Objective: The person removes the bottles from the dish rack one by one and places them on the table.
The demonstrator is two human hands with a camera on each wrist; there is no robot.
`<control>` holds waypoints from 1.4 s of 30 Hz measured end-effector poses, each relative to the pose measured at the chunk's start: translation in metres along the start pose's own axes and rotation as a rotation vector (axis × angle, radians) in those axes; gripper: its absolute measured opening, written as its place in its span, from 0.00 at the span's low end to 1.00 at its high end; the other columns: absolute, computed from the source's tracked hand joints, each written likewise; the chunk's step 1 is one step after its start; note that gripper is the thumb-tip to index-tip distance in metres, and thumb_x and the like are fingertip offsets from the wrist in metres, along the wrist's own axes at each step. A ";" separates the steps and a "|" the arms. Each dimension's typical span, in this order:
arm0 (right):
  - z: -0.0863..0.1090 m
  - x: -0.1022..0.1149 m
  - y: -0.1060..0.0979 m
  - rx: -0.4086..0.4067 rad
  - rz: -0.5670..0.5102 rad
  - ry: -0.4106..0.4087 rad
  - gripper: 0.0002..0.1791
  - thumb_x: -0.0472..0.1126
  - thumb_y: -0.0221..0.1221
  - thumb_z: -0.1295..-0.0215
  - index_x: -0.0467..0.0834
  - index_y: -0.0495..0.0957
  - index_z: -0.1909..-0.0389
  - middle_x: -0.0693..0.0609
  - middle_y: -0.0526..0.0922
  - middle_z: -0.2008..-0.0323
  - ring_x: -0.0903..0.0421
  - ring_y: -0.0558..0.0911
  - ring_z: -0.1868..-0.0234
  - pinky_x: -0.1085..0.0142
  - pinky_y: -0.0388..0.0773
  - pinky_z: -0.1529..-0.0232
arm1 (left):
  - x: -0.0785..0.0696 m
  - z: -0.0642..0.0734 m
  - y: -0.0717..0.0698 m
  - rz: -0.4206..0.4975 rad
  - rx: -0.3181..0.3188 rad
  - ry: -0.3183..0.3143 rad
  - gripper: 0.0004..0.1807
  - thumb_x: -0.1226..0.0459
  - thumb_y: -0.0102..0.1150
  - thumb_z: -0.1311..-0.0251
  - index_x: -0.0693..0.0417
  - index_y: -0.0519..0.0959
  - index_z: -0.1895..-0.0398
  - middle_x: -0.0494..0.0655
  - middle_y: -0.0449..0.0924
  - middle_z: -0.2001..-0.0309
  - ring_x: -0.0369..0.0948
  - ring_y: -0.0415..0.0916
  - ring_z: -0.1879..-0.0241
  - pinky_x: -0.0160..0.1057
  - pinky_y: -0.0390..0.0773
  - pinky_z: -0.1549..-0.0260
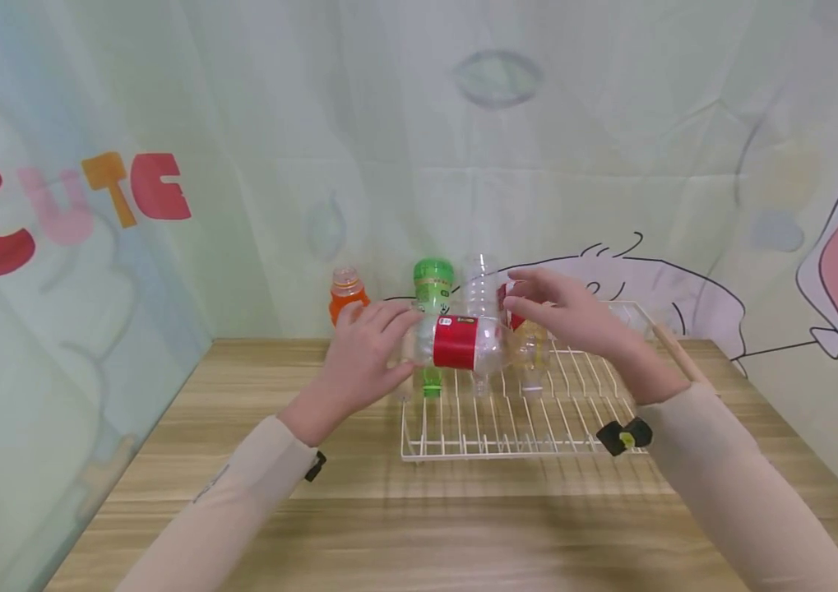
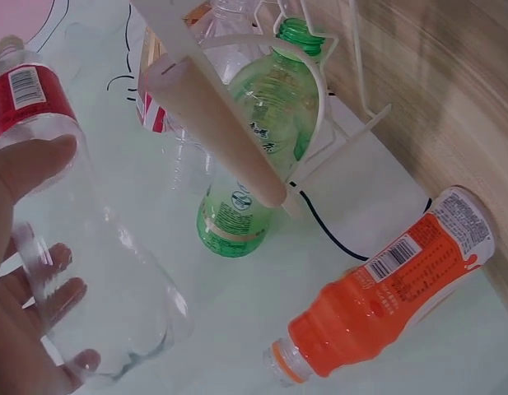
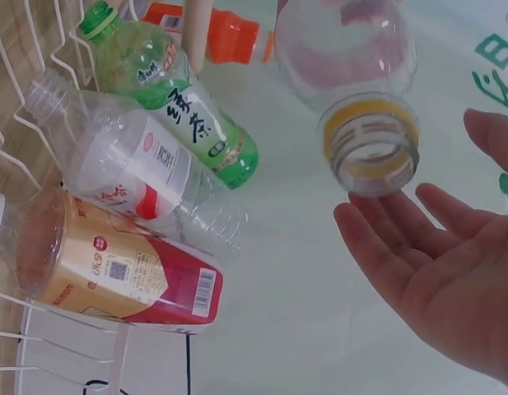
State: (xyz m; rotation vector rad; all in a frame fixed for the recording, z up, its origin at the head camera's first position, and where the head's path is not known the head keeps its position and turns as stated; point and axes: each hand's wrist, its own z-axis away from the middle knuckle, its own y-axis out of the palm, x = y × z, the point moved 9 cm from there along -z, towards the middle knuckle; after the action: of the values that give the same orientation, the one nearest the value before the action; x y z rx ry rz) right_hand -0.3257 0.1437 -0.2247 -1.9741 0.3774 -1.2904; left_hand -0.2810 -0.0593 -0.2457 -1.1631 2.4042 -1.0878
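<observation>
My left hand [image 1: 367, 353] grips a clear plastic bottle [image 1: 488, 345] with a red label, thumb on one side and fingers on the other. It is held sideways above the wire rack [image 1: 522, 448], its mouth towards the right. Beside that mouth is my right hand [image 3: 451, 263], fingers loosely spread and nothing in them. The bottle's neck [image 3: 373, 148] has a yellow ring and no cap. Behind it, a green bottle [image 3: 171, 95], a clear bottle [image 3: 114, 148] and a bottle with a tan and red label [image 3: 130, 263] stand neck down in the rack.
An orange-labelled bottle [image 1: 347, 300] stands upright on the wooden table [image 1: 263, 386], left of the rack. Wooden handles, one at the right [image 1: 681, 353], flank the rack. A printed curtain [image 1: 359, 123] hangs close behind the table.
</observation>
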 end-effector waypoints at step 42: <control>-0.010 -0.087 -0.002 -0.022 -0.004 0.371 0.43 0.55 0.55 0.33 0.40 0.49 0.26 0.34 0.65 0.34 0.36 0.75 0.43 0.46 0.75 0.45 | 0.099 0.057 0.036 0.696 -0.123 -0.797 0.34 0.60 0.67 0.45 0.58 0.61 0.39 0.54 0.68 0.41 0.51 0.64 0.41 0.56 0.68 0.42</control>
State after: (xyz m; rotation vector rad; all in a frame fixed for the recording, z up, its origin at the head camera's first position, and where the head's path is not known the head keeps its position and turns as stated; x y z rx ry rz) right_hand -0.3744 0.1923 -0.2787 -1.7496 0.5668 -1.6643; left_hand -0.3360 -0.1489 -0.3027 -0.5262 1.9564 -0.1890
